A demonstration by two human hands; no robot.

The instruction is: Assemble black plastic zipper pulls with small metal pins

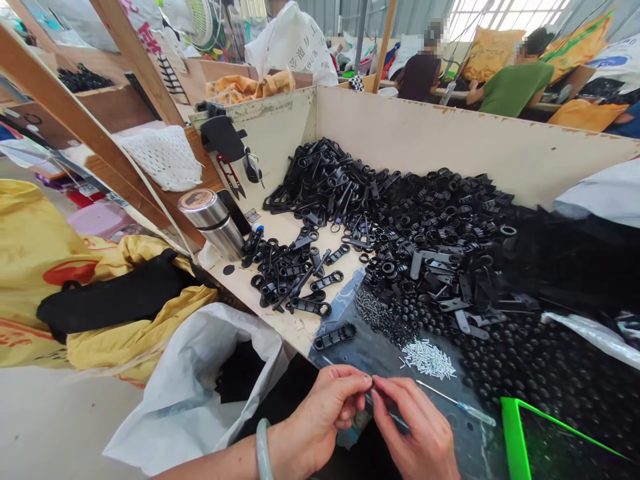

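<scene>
My left hand (323, 417) and my right hand (417, 430) meet at the near edge of the work table (280, 230), fingertips pinched together on a small dark part (373, 387) that I cannot make out. A pale green bangle (263, 450) circles my left wrist. Just beyond my fingers lie a heap of small silver pins (429, 358), a thin tool with a clear handle (457, 402) and a single black flat plastic piece (335, 337). Piles of black plastic levers (295, 273) and black rings (440, 220) cover the table.
A steel flask (213, 223) lies at the table's left edge. A white bag (193, 383) hangs open below it, beside yellow sacks (45, 267). A green-rimmed tray (555, 443) sits at the near right. Two people work at a far bench (500, 83).
</scene>
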